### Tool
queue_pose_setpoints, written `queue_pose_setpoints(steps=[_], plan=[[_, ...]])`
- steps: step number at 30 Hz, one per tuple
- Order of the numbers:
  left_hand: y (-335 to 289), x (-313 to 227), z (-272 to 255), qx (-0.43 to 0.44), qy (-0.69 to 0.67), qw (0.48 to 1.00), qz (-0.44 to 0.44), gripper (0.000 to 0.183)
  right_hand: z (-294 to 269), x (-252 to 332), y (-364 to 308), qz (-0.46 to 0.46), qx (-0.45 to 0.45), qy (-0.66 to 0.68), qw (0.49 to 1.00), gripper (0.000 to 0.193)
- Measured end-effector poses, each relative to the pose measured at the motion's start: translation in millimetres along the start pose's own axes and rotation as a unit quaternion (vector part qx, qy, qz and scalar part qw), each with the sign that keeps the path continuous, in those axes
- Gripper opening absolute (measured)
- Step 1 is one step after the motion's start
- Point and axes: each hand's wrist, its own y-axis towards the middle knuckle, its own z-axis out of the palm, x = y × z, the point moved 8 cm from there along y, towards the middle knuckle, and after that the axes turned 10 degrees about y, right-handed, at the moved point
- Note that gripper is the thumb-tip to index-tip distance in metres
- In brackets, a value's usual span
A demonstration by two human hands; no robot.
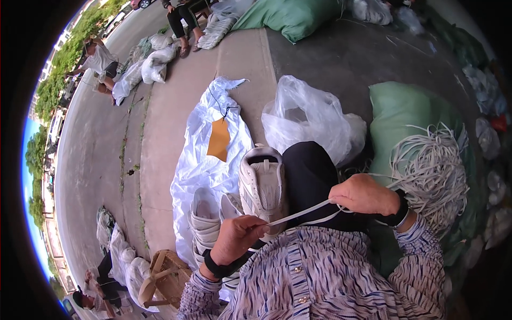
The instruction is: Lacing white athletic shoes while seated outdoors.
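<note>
A pale shoelace (298, 213) runs taut between my two hands, with a loose loop hanging below it. My left hand (237, 237) pinches one end near my chest. Higher and to the right, my right hand (365, 194) is closed on the lace too. Just beyond my left hand, a beige sneaker (262, 178) rests against my dark-clad knee, its tongue showing and no lace seen in it. Beside it several more light shoes (204, 218) stand stacked on white sheeting. A large tangle of pale laces (429, 173) lies to my right on a green sack (397, 106).
White plastic sheeting (194, 154) with an orange card (218, 140) spreads ahead left. A clear plastic bag (314, 114) lies ahead. A woven basket (165, 277) is at the lower left. Another green sack (293, 16) lies farther off. Other people sit at the left and far side beside white sacks.
</note>
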Motion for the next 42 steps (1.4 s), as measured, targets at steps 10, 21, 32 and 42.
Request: queue_pose_setpoints(steps=[10,21,32,42], plan=[[23.7,-31.9,13.5,-0.039,0.027,0.996,0.079,0.016,48.3,57.0,40.3,-0.113,0.033,0.353,0.928,0.042],[59.1,-16.2,-48.2,-0.263,0.208,0.935,0.117,0.043,6.4,37.4,56.3,-0.167,-0.105,0.153,0.968,0.015],[82.3,25.2,-31.9,-0.267,0.047,0.956,0.114,0.042,13.0,37.5,117.0,-0.154,-0.105,0.021,0.982,0.017],[88.6,14.7,-38.7,-0.17,0.126,0.973,0.09,0.054,18.4,38.1,111.4,-0.217,-0.137,0.129,0.958,0.014]])
